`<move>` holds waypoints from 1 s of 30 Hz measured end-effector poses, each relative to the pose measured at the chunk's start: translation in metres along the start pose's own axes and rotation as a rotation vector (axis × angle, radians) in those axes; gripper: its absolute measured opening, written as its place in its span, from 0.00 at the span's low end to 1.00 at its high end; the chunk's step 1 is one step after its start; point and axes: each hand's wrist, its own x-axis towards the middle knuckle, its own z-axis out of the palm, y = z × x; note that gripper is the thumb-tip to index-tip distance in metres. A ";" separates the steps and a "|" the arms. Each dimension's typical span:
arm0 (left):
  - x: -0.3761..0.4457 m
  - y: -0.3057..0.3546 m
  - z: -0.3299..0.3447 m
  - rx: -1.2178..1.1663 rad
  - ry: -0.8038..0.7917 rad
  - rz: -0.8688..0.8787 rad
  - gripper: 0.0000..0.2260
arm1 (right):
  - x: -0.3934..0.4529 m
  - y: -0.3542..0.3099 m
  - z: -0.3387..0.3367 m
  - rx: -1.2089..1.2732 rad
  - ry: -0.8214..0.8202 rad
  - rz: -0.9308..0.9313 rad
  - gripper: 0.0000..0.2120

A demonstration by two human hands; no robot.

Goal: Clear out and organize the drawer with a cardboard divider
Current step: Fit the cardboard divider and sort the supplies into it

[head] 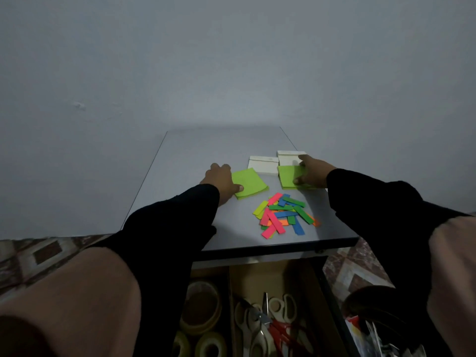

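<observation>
Leftmost, the left hand (pixel 222 179) rests on the grey tabletop (pixel 180 176), thumb on the near edge of a green sticky-note pad (pixel 249 183), fingers curled at its left side. Right of it: two white pads (pixel 262 164), then a second green pad (pixel 289 176) pinched by the right hand (pixel 313 172), fingers narrow. A loose heap of coloured paper strips (pixel 284 215) lies nearer. Below, the open drawer (pixel 332 300) holds tape rolls (pixel 202 305) left of the cardboard divider (pixel 230 292), scissors (pixel 268 323) right.
</observation>
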 end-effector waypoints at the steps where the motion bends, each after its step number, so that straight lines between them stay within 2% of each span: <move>1: -0.001 0.001 0.000 -0.041 0.014 -0.015 0.27 | 0.000 -0.001 -0.001 -0.024 0.019 0.015 0.37; 4: -0.006 0.004 0.000 -0.158 0.155 -0.026 0.20 | -0.005 -0.004 -0.003 -0.027 0.151 0.067 0.29; 6: -0.008 0.004 -0.001 -0.249 0.254 -0.029 0.14 | -0.011 -0.006 -0.008 0.040 0.276 0.063 0.20; 9: -0.014 0.005 -0.013 -0.441 0.333 -0.012 0.05 | -0.025 -0.007 -0.023 0.173 0.395 0.056 0.14; 16: -0.060 0.014 -0.052 -0.628 0.318 0.110 0.04 | -0.072 -0.016 -0.056 0.322 0.484 -0.031 0.09; 18: -0.080 0.017 -0.061 -0.611 0.290 0.141 0.04 | -0.090 -0.019 -0.063 0.331 0.475 -0.050 0.09; 24: -0.147 0.022 -0.071 -0.467 0.160 0.235 0.03 | -0.152 -0.023 -0.067 0.239 0.314 -0.126 0.11; 30: -0.210 0.026 -0.052 -0.342 -0.027 0.213 0.03 | -0.210 -0.016 -0.047 0.165 0.105 -0.164 0.11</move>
